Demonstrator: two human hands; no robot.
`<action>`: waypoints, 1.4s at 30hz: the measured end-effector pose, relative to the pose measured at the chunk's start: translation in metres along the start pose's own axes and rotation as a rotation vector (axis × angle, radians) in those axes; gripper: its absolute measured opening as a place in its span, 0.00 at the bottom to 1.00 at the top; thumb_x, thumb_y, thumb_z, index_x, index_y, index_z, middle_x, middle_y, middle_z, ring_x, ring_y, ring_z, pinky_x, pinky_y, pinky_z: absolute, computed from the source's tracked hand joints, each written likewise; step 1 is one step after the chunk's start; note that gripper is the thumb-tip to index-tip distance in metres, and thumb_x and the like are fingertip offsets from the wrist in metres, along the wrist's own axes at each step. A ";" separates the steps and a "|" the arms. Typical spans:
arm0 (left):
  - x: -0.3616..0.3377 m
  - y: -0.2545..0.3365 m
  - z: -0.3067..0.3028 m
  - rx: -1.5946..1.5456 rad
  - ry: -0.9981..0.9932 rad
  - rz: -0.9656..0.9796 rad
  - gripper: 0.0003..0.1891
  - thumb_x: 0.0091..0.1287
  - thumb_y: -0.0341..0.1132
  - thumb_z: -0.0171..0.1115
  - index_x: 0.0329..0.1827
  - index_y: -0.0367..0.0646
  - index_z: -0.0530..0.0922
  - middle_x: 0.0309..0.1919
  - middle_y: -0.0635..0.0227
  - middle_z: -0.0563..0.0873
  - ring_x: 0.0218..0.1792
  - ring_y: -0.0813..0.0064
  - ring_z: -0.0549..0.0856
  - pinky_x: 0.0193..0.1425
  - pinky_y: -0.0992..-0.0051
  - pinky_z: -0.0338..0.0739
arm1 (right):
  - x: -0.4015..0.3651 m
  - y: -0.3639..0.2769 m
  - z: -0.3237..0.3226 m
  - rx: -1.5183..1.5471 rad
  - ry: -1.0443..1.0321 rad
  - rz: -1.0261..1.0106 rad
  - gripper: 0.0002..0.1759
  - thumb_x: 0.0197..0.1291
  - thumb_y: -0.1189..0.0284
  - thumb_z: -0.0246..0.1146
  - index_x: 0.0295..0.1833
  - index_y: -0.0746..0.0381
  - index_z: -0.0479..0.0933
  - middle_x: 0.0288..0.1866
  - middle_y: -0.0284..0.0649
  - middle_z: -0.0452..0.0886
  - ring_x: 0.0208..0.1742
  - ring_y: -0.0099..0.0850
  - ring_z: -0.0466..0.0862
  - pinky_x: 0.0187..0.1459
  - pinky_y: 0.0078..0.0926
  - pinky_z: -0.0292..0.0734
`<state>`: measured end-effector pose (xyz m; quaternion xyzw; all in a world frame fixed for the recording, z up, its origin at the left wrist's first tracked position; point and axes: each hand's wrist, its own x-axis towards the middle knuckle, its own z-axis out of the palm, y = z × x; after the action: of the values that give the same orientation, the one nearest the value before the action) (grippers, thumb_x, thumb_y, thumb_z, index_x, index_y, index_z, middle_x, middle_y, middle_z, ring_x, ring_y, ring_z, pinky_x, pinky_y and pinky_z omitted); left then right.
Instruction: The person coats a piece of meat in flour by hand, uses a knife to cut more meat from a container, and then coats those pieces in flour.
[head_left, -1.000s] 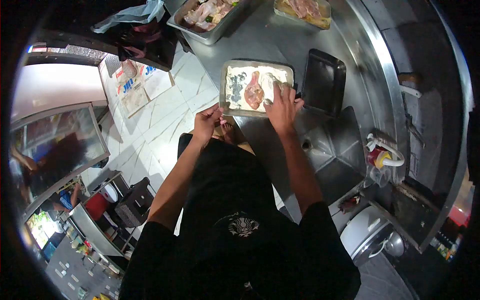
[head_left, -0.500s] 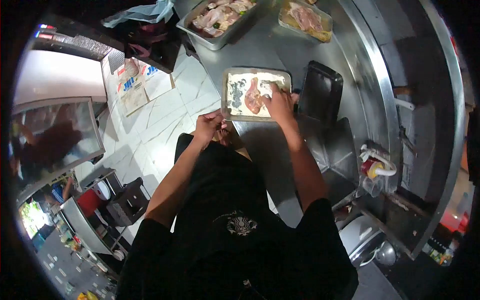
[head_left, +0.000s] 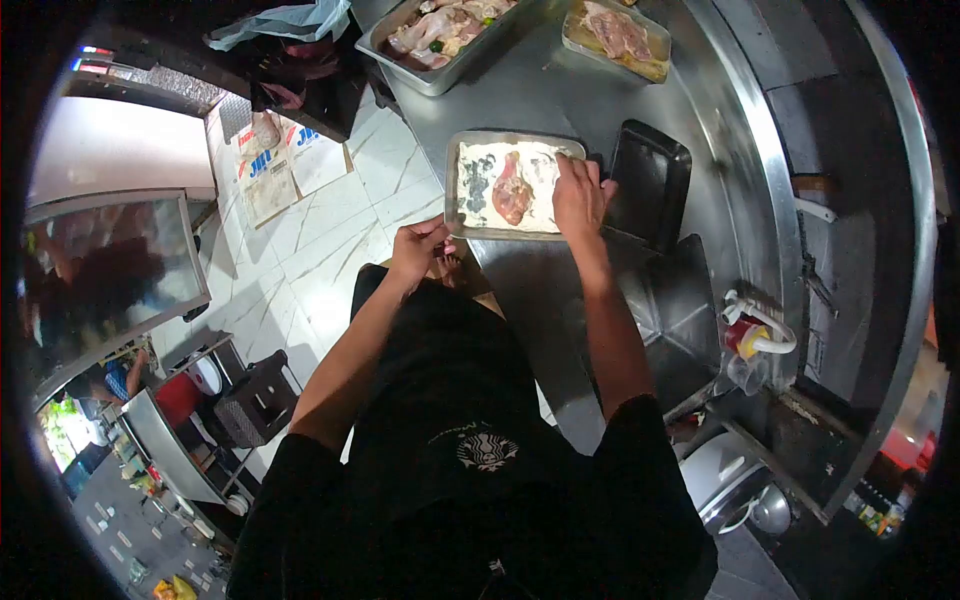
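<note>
A shallow metal tray (head_left: 512, 138) holds a layer of white flour (head_left: 541, 190), with darker bare patches on its left side. One raw chicken drumstick (head_left: 513, 192) lies on the flour near the middle, its thin end pointing away from me. My left hand (head_left: 417, 252) is closed at the tray's near left corner, fingers curled and pinched against it. Over the right rim lies my right hand (head_left: 580, 200), its fingers bent at the flour's edge and its thumb outside the rim.
A deep metal pan (head_left: 437, 82) of raw chicken pieces and a smaller container (head_left: 660, 72) with meat stand at the back. A black tray (head_left: 650, 185) lies right of the flour tray, near a sink basin (head_left: 672, 310). Tiled floor (head_left: 330, 235) is left.
My right hand has drawn back from the flour beside the drumstick to the tray's right rim. My left hand stays at the near left corner.
</note>
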<state>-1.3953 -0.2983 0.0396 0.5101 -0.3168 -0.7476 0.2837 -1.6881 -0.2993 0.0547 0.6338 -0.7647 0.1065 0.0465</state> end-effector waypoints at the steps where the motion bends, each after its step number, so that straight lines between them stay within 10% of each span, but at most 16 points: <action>1: 0.002 -0.003 -0.003 0.014 -0.007 0.001 0.12 0.74 0.28 0.61 0.56 0.32 0.84 0.36 0.69 0.85 0.37 0.77 0.84 0.48 0.74 0.85 | 0.003 -0.002 -0.005 -0.018 -0.018 0.010 0.19 0.57 0.68 0.66 0.55 0.53 0.83 0.52 0.32 0.83 0.60 0.33 0.75 0.54 0.51 0.64; 9: 0.003 -0.002 -0.004 0.056 0.034 -0.002 0.11 0.75 0.28 0.62 0.52 0.29 0.84 0.38 0.68 0.86 0.34 0.79 0.83 0.43 0.76 0.83 | 0.034 -0.007 0.016 0.236 -0.136 -0.394 0.18 0.62 0.69 0.61 0.57 0.54 0.83 0.56 0.29 0.84 0.62 0.31 0.74 0.57 0.46 0.62; 23: 0.008 -0.011 -0.005 0.063 0.079 0.047 0.12 0.74 0.29 0.62 0.55 0.31 0.85 0.36 0.70 0.88 0.33 0.82 0.83 0.40 0.78 0.81 | 0.022 -0.008 0.021 0.360 -0.124 -0.429 0.07 0.52 0.73 0.65 0.37 0.55 0.86 0.38 0.28 0.87 0.56 0.29 0.77 0.54 0.41 0.62; 26: 0.005 -0.008 -0.007 0.052 0.009 0.068 0.12 0.74 0.29 0.63 0.56 0.32 0.85 0.37 0.69 0.88 0.34 0.82 0.83 0.41 0.78 0.82 | 0.016 -0.004 0.003 0.348 0.092 -0.309 0.10 0.53 0.72 0.65 0.41 0.53 0.87 0.41 0.27 0.87 0.55 0.29 0.76 0.54 0.40 0.61; 34: 0.011 -0.011 -0.013 0.085 -0.023 0.050 0.12 0.75 0.30 0.62 0.55 0.32 0.85 0.36 0.69 0.88 0.34 0.81 0.83 0.44 0.78 0.81 | -0.052 -0.012 -0.007 0.008 -0.121 -0.212 0.31 0.58 0.68 0.65 0.69 0.58 0.74 0.71 0.33 0.74 0.73 0.34 0.68 0.63 0.54 0.59; 42: 0.001 0.003 0.000 -0.016 0.038 -0.090 0.13 0.74 0.33 0.63 0.55 0.36 0.85 0.34 0.71 0.86 0.35 0.80 0.83 0.47 0.76 0.81 | -0.054 -0.011 -0.005 0.058 -0.119 -0.291 0.31 0.61 0.64 0.65 0.70 0.58 0.73 0.72 0.36 0.72 0.78 0.35 0.64 0.66 0.62 0.57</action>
<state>-1.3949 -0.3009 0.0409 0.5355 -0.2821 -0.7524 0.2599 -1.6675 -0.2480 0.0491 0.7441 -0.6629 0.0832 -0.0023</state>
